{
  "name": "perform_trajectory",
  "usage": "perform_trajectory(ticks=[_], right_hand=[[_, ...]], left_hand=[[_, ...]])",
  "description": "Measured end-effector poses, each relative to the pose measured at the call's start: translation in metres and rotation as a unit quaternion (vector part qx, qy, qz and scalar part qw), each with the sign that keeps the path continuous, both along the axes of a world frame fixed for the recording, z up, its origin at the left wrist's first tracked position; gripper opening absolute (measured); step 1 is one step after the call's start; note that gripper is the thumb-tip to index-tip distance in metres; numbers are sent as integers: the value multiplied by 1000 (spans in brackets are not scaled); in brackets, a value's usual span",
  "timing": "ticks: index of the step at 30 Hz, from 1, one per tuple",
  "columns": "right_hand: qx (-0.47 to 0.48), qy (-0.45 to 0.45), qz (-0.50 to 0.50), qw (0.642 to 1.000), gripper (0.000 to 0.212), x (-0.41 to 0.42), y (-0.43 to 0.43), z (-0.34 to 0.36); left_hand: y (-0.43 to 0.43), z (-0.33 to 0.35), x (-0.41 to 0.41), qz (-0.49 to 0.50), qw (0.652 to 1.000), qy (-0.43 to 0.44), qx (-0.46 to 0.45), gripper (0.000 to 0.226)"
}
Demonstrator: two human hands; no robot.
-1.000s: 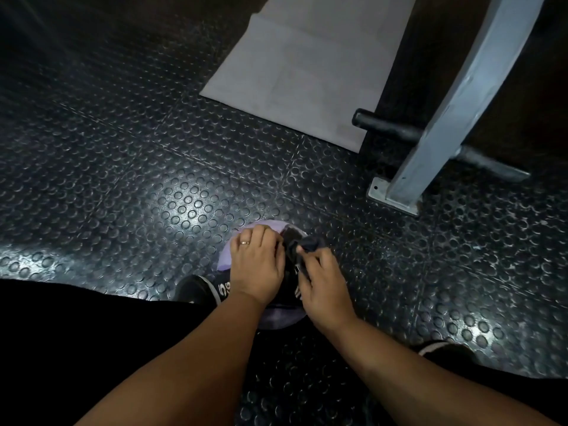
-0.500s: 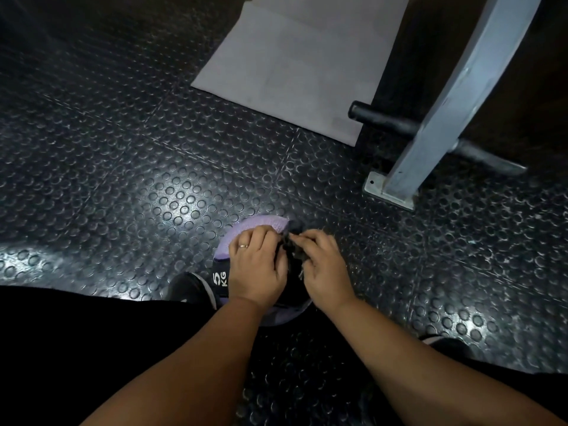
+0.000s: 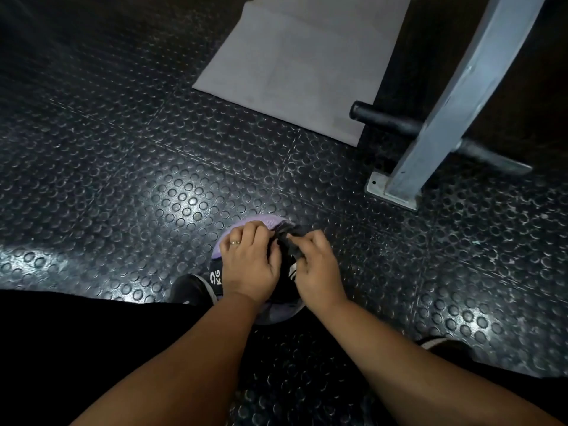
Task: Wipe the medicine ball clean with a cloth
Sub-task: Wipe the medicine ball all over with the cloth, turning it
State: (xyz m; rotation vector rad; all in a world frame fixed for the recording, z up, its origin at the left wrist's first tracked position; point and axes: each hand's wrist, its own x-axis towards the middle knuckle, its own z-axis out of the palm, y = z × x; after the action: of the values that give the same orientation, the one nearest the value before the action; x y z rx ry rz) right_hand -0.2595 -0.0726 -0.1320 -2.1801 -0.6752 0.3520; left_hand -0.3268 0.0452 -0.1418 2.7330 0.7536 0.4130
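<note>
Studded black rubber floor (image 3: 123, 179) all round. Grey mat (image 3: 295, 75) well ahead of my left hand (image 3: 249, 265). Ahead-right of my right hand (image 3: 319, 269): slanted grey steel post (image 3: 455, 112) on base plate (image 3: 381, 187), black bar (image 3: 387, 118) crossing behind it.

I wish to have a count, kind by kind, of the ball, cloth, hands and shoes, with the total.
Medicine ball: 1
Cloth: 1
Hands: 2, left hand and right hand
Shoes: 2, left shoe and right shoe
Total: 6

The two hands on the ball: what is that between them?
A dark bunched cloth, gripped by the left hand and right hand, lying on the purple ball. The head view shows it.
</note>
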Motion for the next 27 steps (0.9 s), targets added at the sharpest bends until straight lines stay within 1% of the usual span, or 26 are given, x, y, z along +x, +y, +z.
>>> perform_trajectory(ticks=[2, 6, 10, 13, 16, 18, 22, 27], right_hand=[[13, -13, 26, 999, 49, -9, -3, 5], [-18, -38, 30, 999, 52, 5, -6, 4], [-52, -7, 6, 999, 50, 27, 9, -2], [-82, 23, 7, 996, 46, 48, 22, -13], [-135, 70, 0, 988, 41, 70, 31, -24], [-149, 90, -14, 985, 40, 75, 32, -27], [-118, 78, -12, 990, 44, 57, 28, -14], [-29, 34, 5, 999, 46, 15, 10, 13]], left_hand=[[1, 0, -1, -3, 1000, 7, -2, 27], [-9, -1, -6, -5, 1000, -1, 5, 27], [-16, -3, -5, -5, 1000, -7, 30, 25], [-17, -4, -7, -14, 999, -12, 52, 25], [-19, -2, -5, -14, 998, -19, 50, 22], [-20, -1, -3, -13, 999, -19, 44, 22], [-13, -2, 1, 12, 1000, 4, 27, 25], [2, 1, 10, 31, 999, 24, -11, 31]])
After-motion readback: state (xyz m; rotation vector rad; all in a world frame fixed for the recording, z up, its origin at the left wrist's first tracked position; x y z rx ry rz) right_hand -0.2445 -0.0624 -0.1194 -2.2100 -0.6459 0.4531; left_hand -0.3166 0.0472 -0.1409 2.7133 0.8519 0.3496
